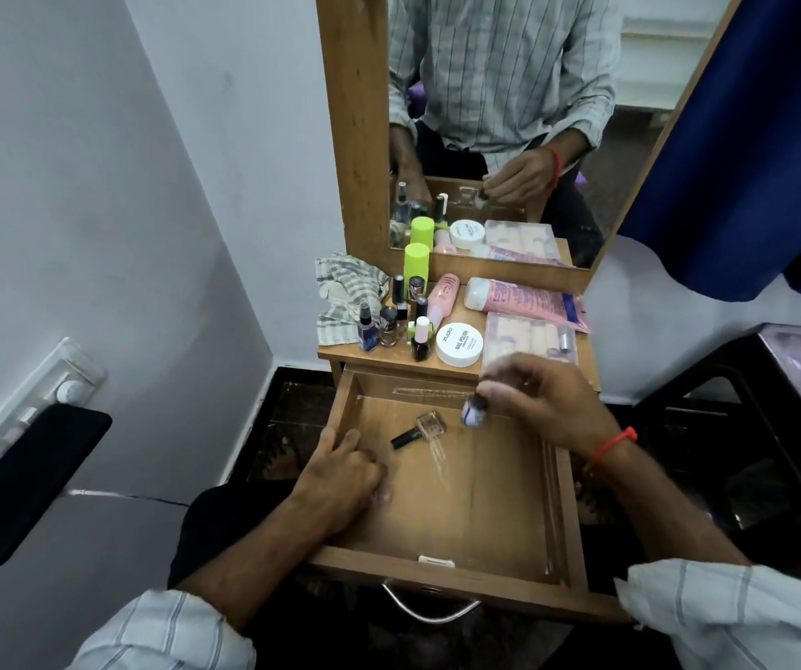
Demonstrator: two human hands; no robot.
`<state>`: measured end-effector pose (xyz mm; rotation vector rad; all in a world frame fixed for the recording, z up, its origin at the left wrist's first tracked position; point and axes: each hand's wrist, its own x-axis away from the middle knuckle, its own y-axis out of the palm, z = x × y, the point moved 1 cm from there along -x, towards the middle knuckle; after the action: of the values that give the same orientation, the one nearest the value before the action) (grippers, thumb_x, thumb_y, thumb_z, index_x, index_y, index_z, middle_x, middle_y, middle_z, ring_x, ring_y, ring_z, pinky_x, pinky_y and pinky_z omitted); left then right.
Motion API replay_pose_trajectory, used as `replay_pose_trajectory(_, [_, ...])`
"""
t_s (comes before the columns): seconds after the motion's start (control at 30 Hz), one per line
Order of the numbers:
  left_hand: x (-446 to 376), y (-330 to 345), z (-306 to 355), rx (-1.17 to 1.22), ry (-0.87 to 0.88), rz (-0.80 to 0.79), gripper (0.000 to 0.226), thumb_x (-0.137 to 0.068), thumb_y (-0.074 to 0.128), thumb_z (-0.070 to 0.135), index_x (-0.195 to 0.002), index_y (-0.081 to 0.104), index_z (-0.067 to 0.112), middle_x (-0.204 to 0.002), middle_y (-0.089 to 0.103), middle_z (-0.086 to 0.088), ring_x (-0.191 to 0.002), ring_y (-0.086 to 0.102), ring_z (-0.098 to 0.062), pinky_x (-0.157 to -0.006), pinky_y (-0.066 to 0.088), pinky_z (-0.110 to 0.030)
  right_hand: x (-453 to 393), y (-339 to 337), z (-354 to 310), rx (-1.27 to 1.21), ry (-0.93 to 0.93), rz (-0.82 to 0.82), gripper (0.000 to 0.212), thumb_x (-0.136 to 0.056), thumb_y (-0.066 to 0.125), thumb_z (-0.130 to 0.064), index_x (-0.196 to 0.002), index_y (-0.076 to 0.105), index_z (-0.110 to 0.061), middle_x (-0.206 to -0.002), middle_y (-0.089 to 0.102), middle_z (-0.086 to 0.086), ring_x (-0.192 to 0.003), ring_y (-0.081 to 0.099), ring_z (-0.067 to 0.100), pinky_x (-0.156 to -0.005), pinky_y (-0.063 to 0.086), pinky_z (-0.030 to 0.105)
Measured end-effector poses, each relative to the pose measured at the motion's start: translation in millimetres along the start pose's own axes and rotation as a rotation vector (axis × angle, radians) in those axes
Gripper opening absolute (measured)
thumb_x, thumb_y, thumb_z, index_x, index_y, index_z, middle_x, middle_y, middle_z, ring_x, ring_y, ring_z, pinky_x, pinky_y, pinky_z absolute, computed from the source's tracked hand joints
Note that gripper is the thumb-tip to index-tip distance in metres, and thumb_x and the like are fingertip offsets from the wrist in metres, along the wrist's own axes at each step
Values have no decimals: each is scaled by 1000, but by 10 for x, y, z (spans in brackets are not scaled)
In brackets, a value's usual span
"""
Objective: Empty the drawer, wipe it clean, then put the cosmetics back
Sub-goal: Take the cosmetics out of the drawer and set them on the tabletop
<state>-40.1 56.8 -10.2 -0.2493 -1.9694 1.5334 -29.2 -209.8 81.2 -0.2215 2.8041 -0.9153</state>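
Head view: one bottle in drawer; right hand pinches second bottle.

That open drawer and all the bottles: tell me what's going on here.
A person sits at a dressing table with its drawer pulled out. The right hand pinches a small bottle above the drawer; the left hand rests inside it. One nail polish bottle lies on the drawer floor. Other cosmetics and a striped cloth sit on the tabletop.

Pale striped shirt sleeves – rolled up (both) – red thread wristband.
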Motion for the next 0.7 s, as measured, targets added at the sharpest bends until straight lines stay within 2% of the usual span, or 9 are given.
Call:
replay_pose_trajectory(0.03, [-8,-18,-8,39,-17,20,38,-102,40,49,-121,64,27,-130,64,4,-130,38,-22,-109,21,-51,-82,-67,-22,0,-5,110,14,-87,72,-23,-100,71,-17,-89,73,-9,-83,68,0,-72,53,11])
replay_pose_trajectory(0.13, [-31,-139,-5,216,-60,126,38,-106,29,50,-124,56,30,-130,62,4,-127,45,-19,-110,26,-50,-425,-161,-62,-53,4,350,18,-89,70,-17,-106,71,-11,-95,74,1,-83,70,12,-74,59,24])
replay_pose_trajectory(0.23, [-50,-302,23,553,-89,304,36,-107,33,48,-132,52,32,-134,54,7,-122,54,-14,-106,41,-43,-816,-116,-84,1,-10,473,18,-89,70,-15,-106,72,-11,-96,74,-1,-85,70,10,-77,59,24])
replay_pose_trajectory(0.33, [-68,-406,-1,757,-96,439,33,-106,42,45,-135,55,35,-124,51,8,-112,54,-10,-95,50,-35,-1127,16,-39,150,-15,459,17,-88,70,-18,-103,73,-12,-96,75,2,-81,68,9,-77,57,20])
replay_pose_trajectory(0.43, [-57,-438,-62,903,-110,557,30,-103,55,35,-132,62,30,-119,55,11,-111,54,-6,-100,47,-30,-1290,149,57,277,-20,400,12,-87,70,-17,-99,74,-14,-95,75,3,-81,68,14,-82,58,32])
replay_pose_trajectory(0.57, [-22,-467,-83,981,-130,643,30,-99,63,27,-129,67,23,-116,62,7,-110,58,-6,-100,47,-27,-1324,203,186,356,-7,374,17,-87,70,-16,-104,71,-14,-97,72,6,-84,66,20,-83,56,40])
replay_pose_trajectory(0.63, [-41,-487,-81,1024,-174,662,31,-95,68,28,-127,68,26,-113,66,11,-105,60,0,-95,48,-20,-1301,198,195,359,0,362,22,-88,69,-16,-109,68,-15,-105,68,6,-91,63,20,-86,55,40])
replay_pose_trajectory(0.7, [-73,-540,-57,1164,-236,687,29,-89,76,29,-117,70,34,-100,71,16,-96,63,4,-81,46,-7,-1218,181,146,384,-9,411,27,-91,65,-22,-118,64,-16,-113,61,6,-104,57,19,-92,50,31])
